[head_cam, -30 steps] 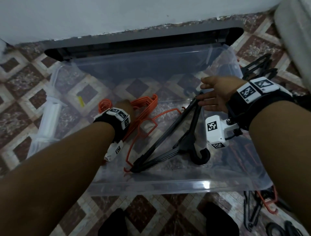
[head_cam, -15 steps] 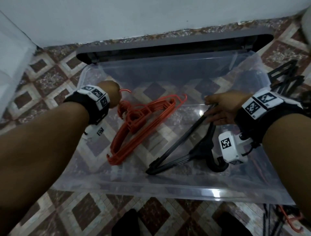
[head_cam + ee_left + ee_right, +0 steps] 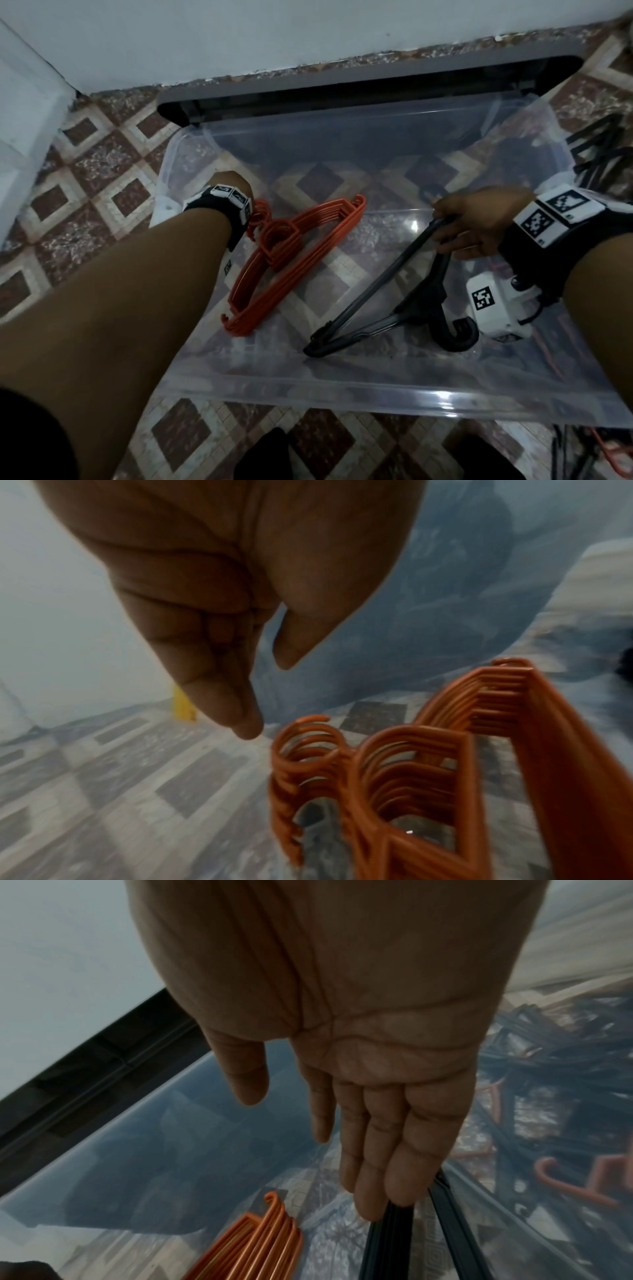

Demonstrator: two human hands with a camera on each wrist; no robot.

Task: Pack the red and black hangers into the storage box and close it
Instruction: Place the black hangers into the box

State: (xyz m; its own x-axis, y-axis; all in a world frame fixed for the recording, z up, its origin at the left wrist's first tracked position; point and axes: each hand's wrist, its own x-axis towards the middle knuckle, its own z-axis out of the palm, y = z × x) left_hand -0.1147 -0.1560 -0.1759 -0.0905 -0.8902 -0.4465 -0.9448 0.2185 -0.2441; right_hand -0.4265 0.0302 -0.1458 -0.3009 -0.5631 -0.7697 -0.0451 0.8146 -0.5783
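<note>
I see the clear box [image 3: 342, 401] open on the tiled floor [image 3: 85, 164], its dark lid [image 3: 342, 89] lying behind it against the wall [image 3: 239, 34]. Inside, left half, the red hangers [image 3: 291, 260] sit stacked as one bundle, hooks toward my left wrist. Inside, right half, the black hangers [image 3: 376, 305] lie flat in a pair, their hook [image 3: 455, 337] near the front wall of the box. More black hangers [image 3: 596, 147] are piled on the floor outside the box on the right, and a few red and black ones show at the bottom right corner. My left hand [image 3: 219, 610] hovers inside the box just above the red hooks [image 3: 304, 748], fingers loose and together, holding nothing, not touching the bundle. My right hand [image 3: 479, 222] is also in the box, fingers [image 3: 387, 1150] straight and laid on the top end of a black hanger arm, thumb apart; in the wrist view the fingertips touch the bar but do not wrap it. The white camera block [image 3: 493, 308] hangs under my right wrist.
</note>
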